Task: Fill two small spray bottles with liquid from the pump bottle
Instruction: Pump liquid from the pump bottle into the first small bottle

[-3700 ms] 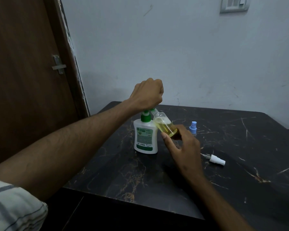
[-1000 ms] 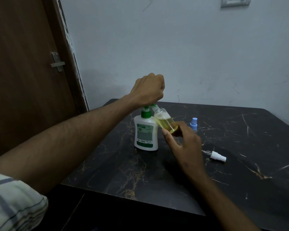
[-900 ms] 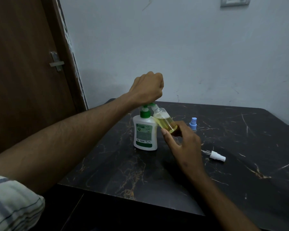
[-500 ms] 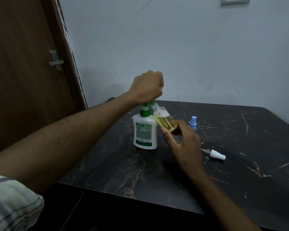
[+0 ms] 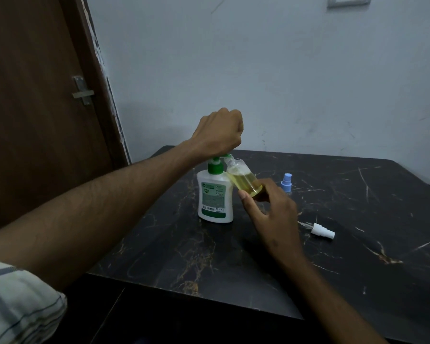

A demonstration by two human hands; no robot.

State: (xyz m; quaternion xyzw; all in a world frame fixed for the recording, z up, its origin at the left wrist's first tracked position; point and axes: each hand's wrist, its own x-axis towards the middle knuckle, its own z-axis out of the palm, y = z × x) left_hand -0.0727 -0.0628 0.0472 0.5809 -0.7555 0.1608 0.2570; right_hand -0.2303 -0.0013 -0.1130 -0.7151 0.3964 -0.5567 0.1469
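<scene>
1. My left hand is balled into a fist on top of the pump bottle, knuckles up, covering the pump head. I can't see from here how the fingers sit on the pump itself.
2. The pump bottle is white with a green collar and a green-and-white label, standing upright on the black marble table, toward the back left.
3. My right hand is gripping the small spray bottle by its base, fingers and thumb wrapped round the bottom end.
4. That little bottle is clear plastic, tilted so its open neck points up-left, right at the green spout under my fist. It's roughly half full of pale yellow liquid, pooled at the lower end.
5. A blue spray cap stands just behind my right hand.
6. A white sprayer head with its dip tube lies on its side to the right, apart from everything else.
</scene>
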